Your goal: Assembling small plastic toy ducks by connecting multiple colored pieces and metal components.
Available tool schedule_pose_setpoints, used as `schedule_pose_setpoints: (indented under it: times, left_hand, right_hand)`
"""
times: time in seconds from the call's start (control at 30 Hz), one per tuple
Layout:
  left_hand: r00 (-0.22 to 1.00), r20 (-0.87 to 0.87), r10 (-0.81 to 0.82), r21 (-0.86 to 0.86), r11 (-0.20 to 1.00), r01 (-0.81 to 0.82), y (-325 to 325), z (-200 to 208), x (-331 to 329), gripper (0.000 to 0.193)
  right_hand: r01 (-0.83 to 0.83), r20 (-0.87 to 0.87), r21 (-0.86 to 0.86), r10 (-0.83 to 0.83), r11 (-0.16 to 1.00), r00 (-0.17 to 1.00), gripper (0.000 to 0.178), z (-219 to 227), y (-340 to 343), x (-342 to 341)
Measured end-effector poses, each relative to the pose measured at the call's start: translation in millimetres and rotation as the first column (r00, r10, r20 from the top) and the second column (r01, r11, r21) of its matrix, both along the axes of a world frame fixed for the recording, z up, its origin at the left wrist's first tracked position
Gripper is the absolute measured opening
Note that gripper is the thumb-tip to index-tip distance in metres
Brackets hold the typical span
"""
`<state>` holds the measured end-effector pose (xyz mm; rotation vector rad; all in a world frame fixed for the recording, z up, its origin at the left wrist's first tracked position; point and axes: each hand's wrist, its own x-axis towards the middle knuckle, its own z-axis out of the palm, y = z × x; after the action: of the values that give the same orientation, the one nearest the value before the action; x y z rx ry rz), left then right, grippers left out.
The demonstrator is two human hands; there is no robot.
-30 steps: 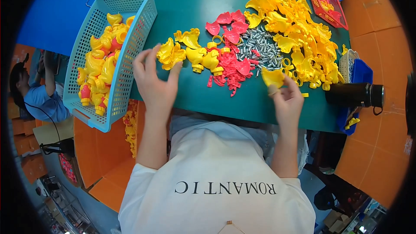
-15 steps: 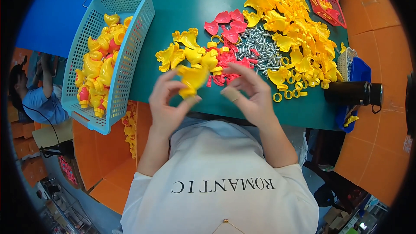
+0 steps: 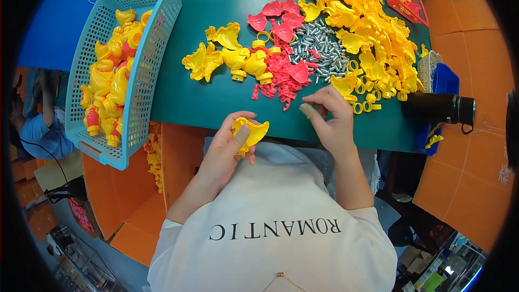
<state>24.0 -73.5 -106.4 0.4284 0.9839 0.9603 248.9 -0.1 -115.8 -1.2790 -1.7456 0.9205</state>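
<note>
In my left hand (image 3: 227, 138), close to the front edge of the table, is a curved yellow plastic shell piece (image 3: 253, 134), with the thumb pressed over it and its hollow side showing. My right hand (image 3: 331, 116) hovers at the table's front edge, thumb and fingertips drawn together in a pinch; whatever is between them, if anything, is too small to make out. Just beyond it lie small red plastic pieces (image 3: 281, 75) and a heap of short silver metal pins (image 3: 319, 48). Left of these sit several yellow shell parts (image 3: 235, 58), and red shell pieces (image 3: 283, 31) lie farther back.
A light-blue basket (image 3: 154, 38) of assembled yellow and red figures stands at the left. Yellow shells (image 3: 373, 38) pile up at the right, with yellow rings (image 3: 358, 108) before them. A black bottle (image 3: 438, 108) lies at the right edge, near a red basket (image 3: 403, 0).
My left hand has drawn the yellow shell piece down toward my body and turned it. The right hand's spread fingers have come together. The view has shifted slightly.
</note>
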Motion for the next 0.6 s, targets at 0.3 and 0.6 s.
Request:
schedule_pose_setpoints:
  times: [0.3, 0.6]
  left_hand:
    - [0.994, 0.109, 0.011, -0.11, 0.994, 0.001, -1, -3, 3, 0.027]
    - [0.972, 0.229, -0.061, -0.116, 0.989, 0.09, 14, -2, 25, 0.036]
  right_hand:
    - [-0.317, 0.342, 0.279, 0.214, 0.906, 0.915, 0.021, -15, 12, -6]
    - [-0.202, -0.429, 0.007, 0.185, 0.979, 0.884, 0.02, -23, 3, 6]
